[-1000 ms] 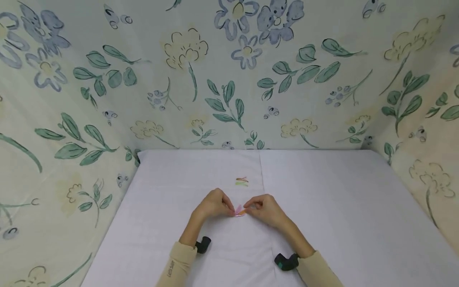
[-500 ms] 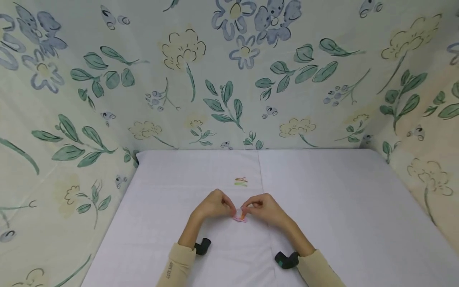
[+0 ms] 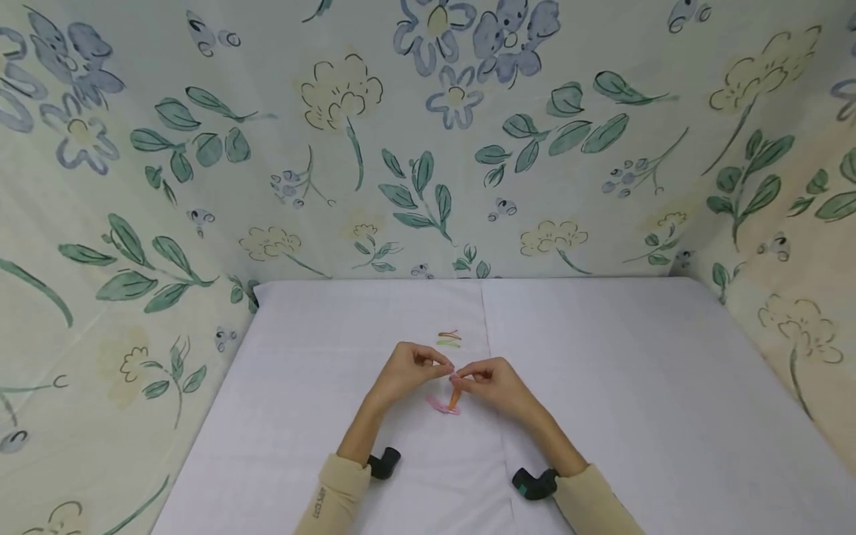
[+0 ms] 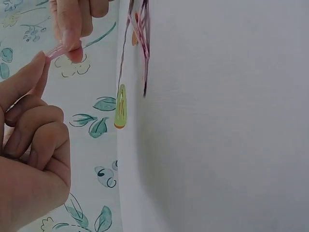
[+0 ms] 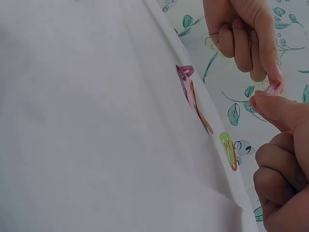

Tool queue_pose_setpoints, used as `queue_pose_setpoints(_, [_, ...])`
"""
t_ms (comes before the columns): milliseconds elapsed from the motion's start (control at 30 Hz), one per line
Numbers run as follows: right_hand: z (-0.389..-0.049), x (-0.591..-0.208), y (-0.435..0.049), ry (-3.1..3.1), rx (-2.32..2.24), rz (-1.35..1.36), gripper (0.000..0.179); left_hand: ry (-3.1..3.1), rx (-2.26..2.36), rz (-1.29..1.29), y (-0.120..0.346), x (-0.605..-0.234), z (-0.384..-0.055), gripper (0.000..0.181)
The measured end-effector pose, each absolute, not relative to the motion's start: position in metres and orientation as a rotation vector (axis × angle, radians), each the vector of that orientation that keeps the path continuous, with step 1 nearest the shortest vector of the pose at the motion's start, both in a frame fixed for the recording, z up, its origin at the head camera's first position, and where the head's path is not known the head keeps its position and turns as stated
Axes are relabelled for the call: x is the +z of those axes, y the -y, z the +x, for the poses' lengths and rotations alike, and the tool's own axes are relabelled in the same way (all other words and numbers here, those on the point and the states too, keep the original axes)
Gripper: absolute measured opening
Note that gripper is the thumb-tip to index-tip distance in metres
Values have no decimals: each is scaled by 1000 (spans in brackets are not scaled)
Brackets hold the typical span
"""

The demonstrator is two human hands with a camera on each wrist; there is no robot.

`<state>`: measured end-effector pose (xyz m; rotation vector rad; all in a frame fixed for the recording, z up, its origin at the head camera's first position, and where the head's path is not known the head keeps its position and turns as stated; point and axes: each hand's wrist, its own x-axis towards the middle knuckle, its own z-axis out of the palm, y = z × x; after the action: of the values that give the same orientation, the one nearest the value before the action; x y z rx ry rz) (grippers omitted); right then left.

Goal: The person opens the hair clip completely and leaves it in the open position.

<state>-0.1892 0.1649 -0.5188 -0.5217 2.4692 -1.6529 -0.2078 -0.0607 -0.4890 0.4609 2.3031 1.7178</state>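
Floral backdrop (image 3: 321, 174): pale fabric printed with green leaves, bluish blooms and yellow flower heads, rising behind and at both sides of the work surface. White cloth (image 3: 602, 371): spread flat, lightly creased, with one long seam line.

Pink piece (image 4: 57, 51): small, raised above the cloth between both hands. Pale streaks on its body show in the left wrist view; in the head view fingertips nearly hide it.

Left hand (image 3: 414, 369): thumb and forefinger brought together, pinching one end of the pink piece; remaining fingers folded in, as the left wrist view shows.

Right hand (image 3: 493, 383): thumb and forefinger closed on the opposite end; remaining fingers curled, clearest in the right wrist view.

Orange clip (image 3: 455, 399): below the right fingertips in the head view, which alone makes the two appear to meet; both wrist views show hands and cloth apart.

Pink clips (image 3: 443, 406): on the cloth beside the orange one; count unclear.

Green clip (image 5: 227, 145): teardrop outline plain in the wrist views, a mere sliver in the head view. Brown clip (image 3: 450, 334): just beyond it.

Beige sleeves (image 3: 337, 483): two, lettering on the left. Black wrist mounts (image 3: 535, 487): two, head view only.
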Motion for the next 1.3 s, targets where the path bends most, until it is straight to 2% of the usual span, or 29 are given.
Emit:
queue_pose_setpoints(267, [-187, -514, -158, -2569, -1804, -495, 15, -2358, 1735, 480, 56, -489, -207, 7])
queue_pose_setpoints(433, [-184, -510, -155, -2610, -1891, -560, 9, -2436, 1592, 510, 54, -485, -204, 6])
queue_pose_setpoints(633, [-183, -509, -152, -2588, -1844, -584, 4, -2429, 1511, 513, 54, -483, -201, 6])
queue_pose_setpoints(933, [-181, -505, -155, -2541, -1895, -474, 4, -2458, 1492, 517, 62, -482, -203, 9])
queue_pose_setpoints(1200, [-184, -509, -156, -2598, -1718, -614, 4, -2631, 1223, 699, 64, -478, -204, 6])
queue_pose_setpoints(1300, [-185, -510, -157, -2625, -1732, -607, 4, -2626, 1269, 667, 65, -481, -205, 6])
